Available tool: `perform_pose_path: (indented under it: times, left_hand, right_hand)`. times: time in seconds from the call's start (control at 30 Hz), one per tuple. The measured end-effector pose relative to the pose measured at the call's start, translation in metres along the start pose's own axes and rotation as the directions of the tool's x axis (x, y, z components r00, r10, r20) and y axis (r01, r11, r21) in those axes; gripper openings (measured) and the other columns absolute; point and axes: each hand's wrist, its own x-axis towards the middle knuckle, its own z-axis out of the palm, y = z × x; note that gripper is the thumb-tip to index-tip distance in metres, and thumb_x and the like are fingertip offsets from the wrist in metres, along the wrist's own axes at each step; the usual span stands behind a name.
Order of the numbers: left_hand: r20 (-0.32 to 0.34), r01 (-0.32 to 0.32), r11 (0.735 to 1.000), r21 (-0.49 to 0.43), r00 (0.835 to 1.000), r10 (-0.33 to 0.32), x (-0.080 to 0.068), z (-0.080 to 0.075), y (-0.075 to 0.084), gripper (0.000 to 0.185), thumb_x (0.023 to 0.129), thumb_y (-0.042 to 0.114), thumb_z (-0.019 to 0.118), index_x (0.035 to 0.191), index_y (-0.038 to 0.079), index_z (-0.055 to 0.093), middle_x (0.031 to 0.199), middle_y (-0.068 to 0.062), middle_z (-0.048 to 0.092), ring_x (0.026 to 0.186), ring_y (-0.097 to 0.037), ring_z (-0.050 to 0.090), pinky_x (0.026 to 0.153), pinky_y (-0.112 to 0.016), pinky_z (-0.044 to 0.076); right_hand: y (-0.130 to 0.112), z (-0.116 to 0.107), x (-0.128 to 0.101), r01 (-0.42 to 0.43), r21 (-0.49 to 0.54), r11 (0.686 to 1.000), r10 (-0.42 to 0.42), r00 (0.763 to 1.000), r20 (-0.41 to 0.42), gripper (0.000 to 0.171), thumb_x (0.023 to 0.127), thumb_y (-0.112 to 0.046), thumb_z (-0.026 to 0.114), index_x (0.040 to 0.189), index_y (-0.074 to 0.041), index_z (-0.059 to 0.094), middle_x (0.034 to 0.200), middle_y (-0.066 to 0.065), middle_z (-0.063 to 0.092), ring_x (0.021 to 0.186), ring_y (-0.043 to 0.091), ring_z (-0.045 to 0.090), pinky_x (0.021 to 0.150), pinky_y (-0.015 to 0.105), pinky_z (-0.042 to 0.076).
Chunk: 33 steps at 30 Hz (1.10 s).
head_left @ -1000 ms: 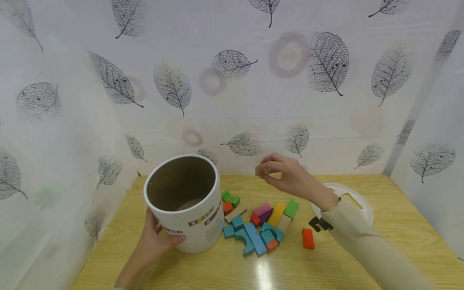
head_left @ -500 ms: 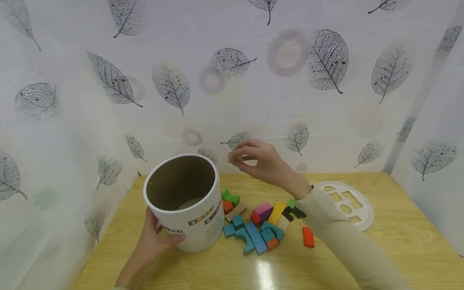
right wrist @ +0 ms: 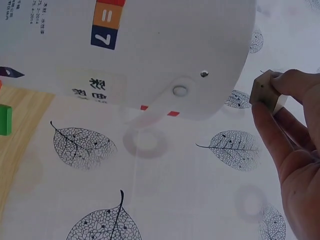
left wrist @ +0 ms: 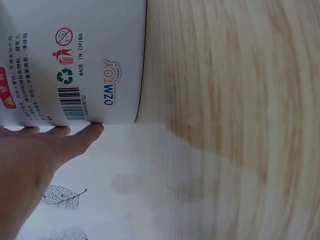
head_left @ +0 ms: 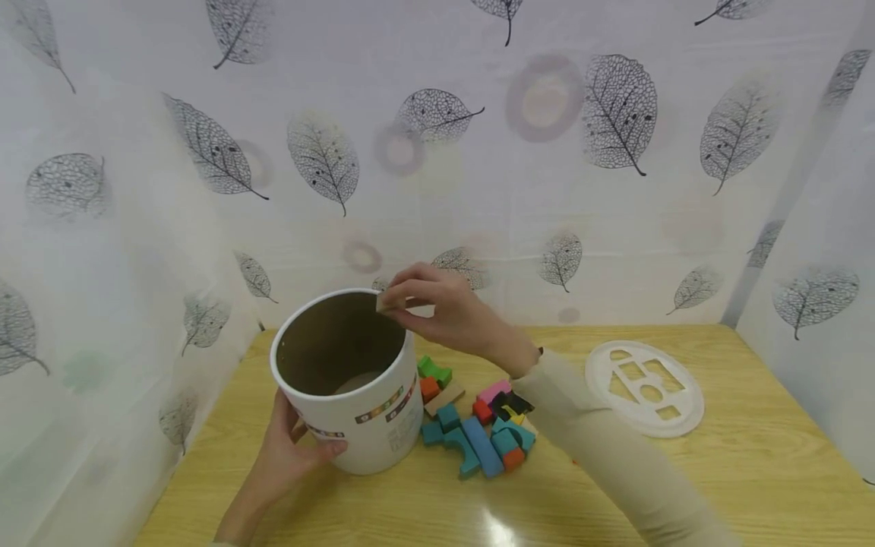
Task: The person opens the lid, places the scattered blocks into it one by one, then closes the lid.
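On the left of the head view stands a large white toy bucket (head_left: 372,437) with printed labels, its mouth up and its inside dark. My left hand (head_left: 283,460) holds its near left side, thumb on the front wall; in the left wrist view the fingertips lie against the wall near a barcode. Over the bucket's right rim, my right hand (head_left: 444,308) pinches a small plain wooden block (right wrist: 263,92) between thumb and fingers. The right wrist view shows the block's angular end just beyond the rim.
Several coloured toy blocks lie in a cluster right of the bucket, among them a blue bar (head_left: 482,447) and a green notched block (head_left: 434,371). A white lid with shaped holes (head_left: 595,372) lies flat at the right. Leaf-patterned curtain (head_left: 540,190) encloses the wooden table (head_left: 383,509).
My right hand has moved left with the wooden block, from over the coloured blocks to the bucket's rim. The lid has come into fuller view. My left hand and the bucket have stayed put.
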Motion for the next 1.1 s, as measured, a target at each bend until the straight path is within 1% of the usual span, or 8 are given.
perform_pose_path:
  times: [0.17, 0.3, 0.37, 0.53, 0.67, 0.83, 0.9, 1.1]
  left_hand:
    - [-0.001, 0.005, 1.000, 0.012, 1.000, -0.005, 0.001, 0.000, -0.001, 0.121, 0.070, 0.001, 0.090, 0.163, 0.020, 0.014, 0.155, -0.017, 0.043, 0.134, 0.000, 0.044, 0.110, -0.075, 0.039]
    - [0.000, 0.001, 1.000, 0.006, 1.000, -0.001, 0.000, -0.001, -0.002, 0.124, 0.070, 0.000, 0.089, 0.164, 0.023, 0.012, 0.158, -0.017, 0.039, 0.132, 0.006, 0.041, 0.109, -0.075, 0.038]
    - [-0.003, 0.003, 1.000, 0.008, 1.000, -0.003, 0.000, -0.001, -0.003, 0.124, 0.070, -0.001, 0.089, 0.164, 0.024, 0.011, 0.159, -0.017, 0.037, 0.131, 0.008, 0.040, 0.110, -0.075, 0.038]
    - [0.000, 0.004, 1.000, 0.009, 1.000, -0.004, 0.000, -0.001, -0.004, 0.124, 0.071, 0.000, 0.089, 0.164, 0.026, 0.011, 0.158, -0.015, 0.037, 0.132, 0.007, 0.040, 0.109, -0.075, 0.038]
    - [0.007, 0.007, 1.000, 0.018, 1.000, -0.007, 0.000, -0.002, -0.003, 0.123, 0.072, 0.001, 0.089, 0.164, 0.026, 0.010, 0.159, -0.015, 0.036, 0.137, -0.003, 0.041, 0.110, -0.074, 0.039]
    - [0.014, 0.011, 1.000, 0.028, 1.000, -0.011, 0.000, -0.002, -0.001, 0.124, 0.072, 0.003, 0.089, 0.164, 0.025, 0.009, 0.161, -0.016, 0.033, 0.145, -0.036, 0.037, 0.110, -0.074, 0.039]
    - [0.016, 0.010, 1.000, 0.026, 1.000, -0.011, 0.000, -0.002, -0.001, 0.124, 0.072, 0.003, 0.089, 0.164, 0.024, 0.008, 0.162, -0.017, 0.032, 0.146, -0.043, 0.034, 0.110, -0.074, 0.039]
    - [0.020, 0.009, 1.000, 0.016, 1.000, -0.009, 0.000, -0.002, 0.000, 0.125, 0.072, 0.002, 0.089, 0.164, 0.024, 0.007, 0.164, -0.018, 0.028, 0.147, -0.046, 0.032, 0.110, -0.074, 0.039]
  right_hand:
    - [-0.001, 0.012, 0.008, 0.006, -0.025, 1.000, -0.006, 1.000, 0.017, 0.017, 0.087, 0.001, 0.077, 0.103, -0.003, 0.075, 0.102, 0.009, 0.070, 0.084, 0.014, 0.066, 0.073, 0.017, 0.060]
    - [0.000, 0.021, 0.014, -0.002, -0.038, 0.999, 0.003, 0.999, 0.038, 0.016, 0.089, -0.002, 0.077, 0.105, -0.004, 0.076, 0.103, 0.008, 0.069, 0.076, 0.011, 0.060, 0.065, 0.017, 0.055]
    - [0.001, 0.024, 0.016, -0.004, -0.032, 0.999, 0.006, 0.999, 0.049, 0.017, 0.089, -0.002, 0.076, 0.106, -0.003, 0.076, 0.103, 0.008, 0.069, 0.080, 0.011, 0.061, 0.068, 0.016, 0.055]
    - [0.001, 0.032, 0.024, 0.005, -0.023, 1.000, -0.003, 0.998, 0.063, 0.016, 0.088, -0.001, 0.077, 0.104, -0.002, 0.076, 0.103, 0.010, 0.070, 0.091, 0.014, 0.067, 0.082, 0.014, 0.057]
    - [-0.001, 0.039, 0.029, -0.012, -0.035, 0.999, 0.015, 0.995, 0.097, 0.015, 0.088, -0.001, 0.077, 0.103, -0.002, 0.076, 0.102, 0.009, 0.071, 0.093, 0.013, 0.068, 0.085, 0.013, 0.056]
    - [-0.004, 0.046, 0.033, -0.043, -0.060, 0.997, 0.052, 0.987, 0.152, 0.014, 0.089, -0.003, 0.076, 0.103, -0.004, 0.077, 0.102, 0.008, 0.071, 0.093, 0.012, 0.066, 0.085, 0.011, 0.055]
    - [-0.004, 0.047, 0.033, -0.051, -0.068, 0.996, 0.061, 0.985, 0.161, 0.014, 0.090, -0.004, 0.076, 0.104, -0.005, 0.076, 0.102, 0.007, 0.071, 0.092, 0.011, 0.065, 0.084, 0.010, 0.054]
    - [-0.004, 0.049, 0.031, -0.056, -0.074, 0.996, 0.067, 0.987, 0.148, 0.015, 0.088, -0.003, 0.078, 0.103, -0.004, 0.077, 0.101, 0.007, 0.071, 0.089, 0.012, 0.064, 0.082, 0.012, 0.054]
